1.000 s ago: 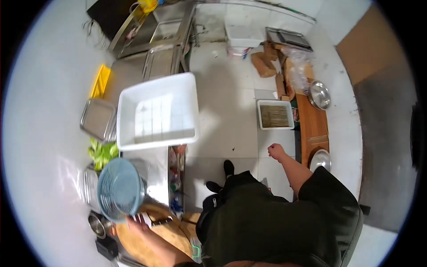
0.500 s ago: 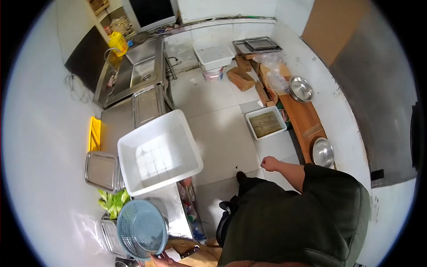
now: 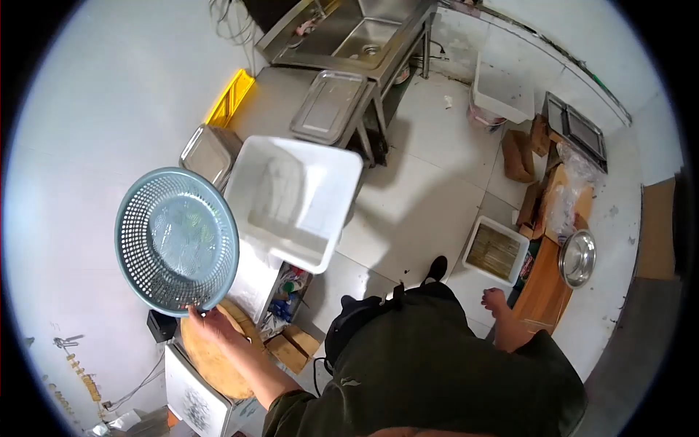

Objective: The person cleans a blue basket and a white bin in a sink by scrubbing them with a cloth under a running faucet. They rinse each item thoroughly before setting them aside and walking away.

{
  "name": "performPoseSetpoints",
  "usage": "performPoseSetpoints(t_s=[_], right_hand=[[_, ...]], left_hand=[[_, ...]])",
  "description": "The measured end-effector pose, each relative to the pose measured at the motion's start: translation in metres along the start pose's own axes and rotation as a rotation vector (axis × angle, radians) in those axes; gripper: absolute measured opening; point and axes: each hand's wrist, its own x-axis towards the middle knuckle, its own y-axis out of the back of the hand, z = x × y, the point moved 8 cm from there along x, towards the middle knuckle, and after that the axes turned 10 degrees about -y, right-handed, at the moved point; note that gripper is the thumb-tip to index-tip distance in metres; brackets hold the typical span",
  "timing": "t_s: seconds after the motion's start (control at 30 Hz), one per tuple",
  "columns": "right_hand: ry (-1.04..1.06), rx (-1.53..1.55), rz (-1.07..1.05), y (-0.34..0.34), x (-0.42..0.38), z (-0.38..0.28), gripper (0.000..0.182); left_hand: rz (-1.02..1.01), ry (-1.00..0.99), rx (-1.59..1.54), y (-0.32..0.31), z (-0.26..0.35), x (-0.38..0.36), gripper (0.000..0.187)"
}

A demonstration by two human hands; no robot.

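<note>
1. Plainly, the person's left hand (image 3: 211,326) was closed on the near rim of a blue-green plastic basket (image 3: 178,244), fingers and thumb pinching its edge.
2. The basket was tipped so that its inside faced the camera; its holes ran round the wall, and its bottom looked shiny. It showed beside a big white tub (image 3: 280,193), with its near rim by a round wooden board (image 3: 218,357).
3. The right hand (image 3: 494,298) hung well apart from the basket, fingers curled in. Nothing could be seen in it, though its palm was hidden. The nearest thing was a small white tub (image 3: 476,272) on the floor (image 3: 408,197), with long, thin brownish pieces lying in it.
4. The big tub stood upright on the metal counter (image 3: 247,280). Beyond it lay a flat metal lid (image 3: 330,105), near the sink (image 3: 368,45); metal trays (image 3: 207,154) and a yellow rack (image 3: 229,98) stood along the wall.
5. On the person's right, a shiny metal bowl (image 3: 577,258) sat by a low brown wooden board (image 3: 545,288).
</note>
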Motion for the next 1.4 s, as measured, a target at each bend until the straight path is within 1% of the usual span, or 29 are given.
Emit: performPoseSetpoints(t_s=[0.03,0.07,0.13,0.17,0.27,0.3,0.37,0.43,0.5,0.53,0.6,0.63,0.67,0.73,0.83,0.87,0.9,0.93,0.97,1.0,1.07,1.1,1.13,1.2,1.27,1.33,1.37,1.4], right_hand=[[0.014,0.062,0.053,0.035,0.005,-0.012,0.016],[0.03,0.126,0.11,0.069,0.009,-0.024,0.015],[0.055,0.059,0.218,0.125,0.009,-0.062,0.015],[0.261,-0.38,0.237,0.149,0.049,-0.074,0.018],[0.162,-0.062,0.352,0.183,0.078,-0.123,0.024],[0.165,-0.044,0.322,0.182,0.073,-0.147,0.026],[0.178,-0.002,0.269,0.162,0.053,-0.2,0.03],[0.26,-0.126,0.211,0.136,0.051,-0.245,0.033],[0.381,-0.326,0.214,0.122,0.102,-0.266,0.034],[0.355,-0.319,0.181,0.118,0.09,-0.282,0.033],[0.327,-0.31,0.143,0.098,0.041,-0.335,0.031],[0.315,-0.305,0.142,0.105,0.028,-0.345,0.03],[0.329,-0.301,0.198,0.124,0.037,-0.348,0.03],[0.34,-0.308,0.269,0.139,0.06,-0.339,0.033],[0.18,-0.344,0.338,0.172,0.046,-0.356,0.033],[0.157,-0.294,0.377,0.182,0.063,-0.348,0.034],[0.145,-0.25,0.418,0.196,0.09,-0.331,0.035],[0.133,-0.207,0.454,0.206,0.109,-0.324,0.036],[0.102,-0.145,0.427,0.207,0.115,-0.326,0.032],[0.073,-0.029,0.348,0.199,0.111,-0.338,0.029],[0.014,0.201,0.189,0.171,0.078,-0.38,0.024],[-0.025,0.279,0.148,0.165,0.082,-0.389,0.017],[-0.008,0.309,0.09,0.162,0.101,-0.392,0.015],[-0.018,0.075,0.143,0.167,0.134,-0.408,0.023],[-0.003,-0.13,0.156,0.178,0.177,-0.439,0.028],[0.014,-0.326,0.151,0.193,0.243,-0.467,0.033],[0.022,-0.43,0.147,0.2,0.287,-0.48,0.035],[0.05,-0.475,0.144,0.209,0.318,-0.502,0.038]], left_hand=[[0.004,-0.02,-0.035,-0.047,0.001,-0.025,0.03],[-0.007,0.001,-0.044,-0.07,-0.007,-0.033,0.029],[-0.022,0.047,-0.06,-0.11,-0.026,-0.051,0.026],[-0.065,0.056,-0.106,-0.139,-0.032,-0.063,0.022],[-0.114,0.163,-0.204,-0.199,-0.06,-0.089,0.022],[-0.135,0.19,-0.213,-0.207,-0.077,-0.09,0.025],[-0.183,0.236,-0.227,-0.248,-0.098,-0.104,0.029],[-0.263,0.254,-0.253,-0.294,-0.116,-0.122,0.037],[-0.251,0.262,-0.231,-0.324,-0.144,-0.126,0.038],[-0.248,0.274,-0.223,-0.34,-0.161,-0.127,0.039],[-0.295,0.368,-0.278,-0.368,-0.203,-0.124,0.036],[-0.307,0.413,-0.29,-0.378,-0.227,-0.119,0.034],[-0.271,0.514,-0.298,-0.405,-0.245,-0.125,0.032],[-0.183,0.557,-0.277,-0.44,-0.281,-0.119,0.031],[-0.183,0.61,-0.214,-0.496,-0.33,-0.104,0.028],[-0.165,0.623,-0.176,-0.506,-0.348,-0.096,0.027],[-0.223,0.654,-0.235,-0.515,-0.362,-0.093,0.026],[-0.15,0.662,-0.19,-0.523,-0.371,-0.091,0.025],[-0.145,0.657,-0.159,-0.53,-0.384,-0.088,0.025],[-0.144,0.651,-0.129,-0.541,-0.397,-0.083,0.026],[-0.202,0.691,-0.148,-0.562,-0.414,-0.079,0.028],[-0.201,0.692,-0.148,-0.566,-0.42,-0.076,0.028],[-0.176,0.686,-0.135,-0.567,-0.424,-0.073,0.029],[-0.132,0.656,-0.103,-0.571,-0.426,-0.065,0.03],[-0.048,0.568,-0.038,-0.574,-0.418,-0.061,0.031],[0.01,0.538,-0.008,-0.569,-0.419,-0.055,0.038],[0.036,0.487,-0.007,-0.566,-0.416,-0.057,0.04],[0.093,0.477,0.04,-0.565,-0.406,-0.065,0.041]])
